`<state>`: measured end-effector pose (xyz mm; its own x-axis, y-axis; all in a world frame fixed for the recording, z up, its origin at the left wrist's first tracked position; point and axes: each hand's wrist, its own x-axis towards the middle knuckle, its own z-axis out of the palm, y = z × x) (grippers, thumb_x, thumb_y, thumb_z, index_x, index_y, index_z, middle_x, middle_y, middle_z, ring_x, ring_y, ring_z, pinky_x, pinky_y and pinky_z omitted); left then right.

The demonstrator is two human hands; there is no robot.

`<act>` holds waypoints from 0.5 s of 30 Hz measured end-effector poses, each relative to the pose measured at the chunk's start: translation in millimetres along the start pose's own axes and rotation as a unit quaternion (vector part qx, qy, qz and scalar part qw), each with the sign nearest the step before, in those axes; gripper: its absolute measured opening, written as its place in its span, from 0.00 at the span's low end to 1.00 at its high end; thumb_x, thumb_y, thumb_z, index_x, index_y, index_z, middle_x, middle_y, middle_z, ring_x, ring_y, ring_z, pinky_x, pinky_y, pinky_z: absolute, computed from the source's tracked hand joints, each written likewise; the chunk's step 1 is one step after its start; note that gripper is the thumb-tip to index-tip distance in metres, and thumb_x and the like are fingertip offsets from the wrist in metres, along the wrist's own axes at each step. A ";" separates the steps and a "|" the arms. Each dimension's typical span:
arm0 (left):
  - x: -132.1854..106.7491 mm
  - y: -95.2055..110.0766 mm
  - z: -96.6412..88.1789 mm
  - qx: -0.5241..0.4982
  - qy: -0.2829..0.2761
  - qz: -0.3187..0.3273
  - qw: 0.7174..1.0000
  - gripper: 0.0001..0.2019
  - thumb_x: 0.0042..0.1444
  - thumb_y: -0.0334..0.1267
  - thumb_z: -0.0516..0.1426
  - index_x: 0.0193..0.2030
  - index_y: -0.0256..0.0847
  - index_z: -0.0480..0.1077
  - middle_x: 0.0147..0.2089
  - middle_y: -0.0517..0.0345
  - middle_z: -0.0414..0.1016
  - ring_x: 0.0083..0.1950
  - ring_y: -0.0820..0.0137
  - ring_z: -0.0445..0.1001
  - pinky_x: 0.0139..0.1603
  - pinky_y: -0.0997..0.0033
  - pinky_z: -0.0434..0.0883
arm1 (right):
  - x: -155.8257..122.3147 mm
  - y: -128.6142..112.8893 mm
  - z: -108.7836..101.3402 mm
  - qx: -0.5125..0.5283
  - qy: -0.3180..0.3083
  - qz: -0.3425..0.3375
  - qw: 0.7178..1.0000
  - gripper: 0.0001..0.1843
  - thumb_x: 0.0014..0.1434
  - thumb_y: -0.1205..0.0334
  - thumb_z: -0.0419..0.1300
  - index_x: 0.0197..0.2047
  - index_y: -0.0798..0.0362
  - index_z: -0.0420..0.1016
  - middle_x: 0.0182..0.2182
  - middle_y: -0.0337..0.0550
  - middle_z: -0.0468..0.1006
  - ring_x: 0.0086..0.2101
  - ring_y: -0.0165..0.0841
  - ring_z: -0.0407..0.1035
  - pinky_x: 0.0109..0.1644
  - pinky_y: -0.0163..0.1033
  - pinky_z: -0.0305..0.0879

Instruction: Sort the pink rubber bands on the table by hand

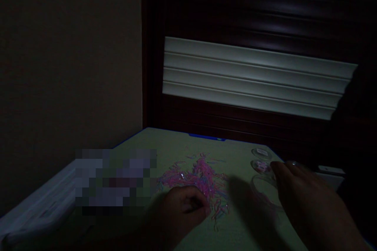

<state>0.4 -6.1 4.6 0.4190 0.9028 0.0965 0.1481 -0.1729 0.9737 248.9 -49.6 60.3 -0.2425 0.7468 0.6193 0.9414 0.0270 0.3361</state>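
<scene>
The left hand point(184, 206) is curled closed at the edge of a heap of thin pink elastic bands point(203, 176), with the right hand point(306, 200) held half-open beside small clear round containers point(260, 166), seemingly so both are kept within easy reach.

Worktop inventory, as counted from the room: one left grip point(182, 208) and one right grip point(306, 200), both bare hands. One ring point(291, 163), on the right grip. Three round clear containers point(260, 153). One heap of pink elastic bands point(200, 176), too tangled to count singly. One worktop point(176, 141). One blue strip point(206, 137). One pale ribbed panel point(253, 78). One pixelated patch point(114, 182), contents uncountable.
</scene>
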 end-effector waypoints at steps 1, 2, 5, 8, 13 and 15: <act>0.3 0.0 0.1 -0.001 -0.003 -0.002 1.000 0.04 0.46 0.36 0.58 0.25 0.38 0.69 0.26 0.61 0.72 0.31 0.71 0.71 0.34 0.74 0.65 | -1.0 0.9 1.7 -0.004 -0.013 0.005 1.000 0.16 0.49 0.77 0.49 0.38 0.57 0.71 0.30 0.54 0.74 0.29 0.44 0.69 0.30 0.48 0.66; 0.5 0.2 0.0 -0.001 -0.007 -0.003 1.000 0.04 0.46 0.36 0.58 0.26 0.37 0.69 0.26 0.61 0.72 0.31 0.71 0.70 0.34 0.74 0.65 | -2.1 1.3 3.6 -0.003 -0.023 0.007 1.000 0.17 0.48 0.78 0.49 0.39 0.57 0.70 0.32 0.54 0.75 0.30 0.44 0.69 0.31 0.49 0.66; 0.0 1.9 -0.6 0.009 -0.014 -0.005 1.000 0.05 0.46 0.36 0.58 0.26 0.37 0.69 0.27 0.60 0.72 0.31 0.71 0.70 0.34 0.74 0.65 | -5.0 0.2 9.0 0.006 -0.035 0.000 0.999 0.21 0.47 0.80 0.48 0.44 0.59 0.69 0.37 0.55 0.75 0.34 0.44 0.70 0.35 0.49 0.67; -1.1 2.8 -0.9 0.017 -0.006 -0.007 1.000 0.05 0.46 0.36 0.58 0.26 0.36 0.69 0.27 0.59 0.71 0.32 0.70 0.70 0.34 0.74 0.65 | -6.6 -1.5 12.8 0.001 -0.037 -0.019 0.999 0.23 0.48 0.79 0.48 0.47 0.63 0.67 0.38 0.58 0.75 0.35 0.45 0.71 0.35 0.50 0.68; -1.6 0.0 -1.0 0.011 -0.009 -0.009 1.000 0.04 0.47 0.35 0.58 0.27 0.37 0.69 0.27 0.60 0.71 0.32 0.70 0.70 0.32 0.75 0.64 | -7.4 0.1 16.8 0.003 -0.052 -0.057 0.997 0.24 0.47 0.80 0.46 0.48 0.62 0.68 0.39 0.58 0.76 0.35 0.43 0.72 0.35 0.47 0.70; -1.1 -1.1 -1.5 0.017 -0.011 -0.004 1.000 0.04 0.47 0.35 0.58 0.27 0.36 0.69 0.27 0.59 0.71 0.32 0.70 0.70 0.32 0.75 0.64 | -7.4 0.6 17.8 0.002 -0.050 -0.064 0.997 0.25 0.47 0.80 0.45 0.47 0.61 0.69 0.38 0.57 0.76 0.34 0.42 0.72 0.34 0.45 0.71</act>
<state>-1.6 -6.3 3.7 0.4379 0.8951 0.0835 0.1816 -0.1791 0.9669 255.4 -43.2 43.3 -0.3358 0.7992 0.4984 0.9056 0.1283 0.4043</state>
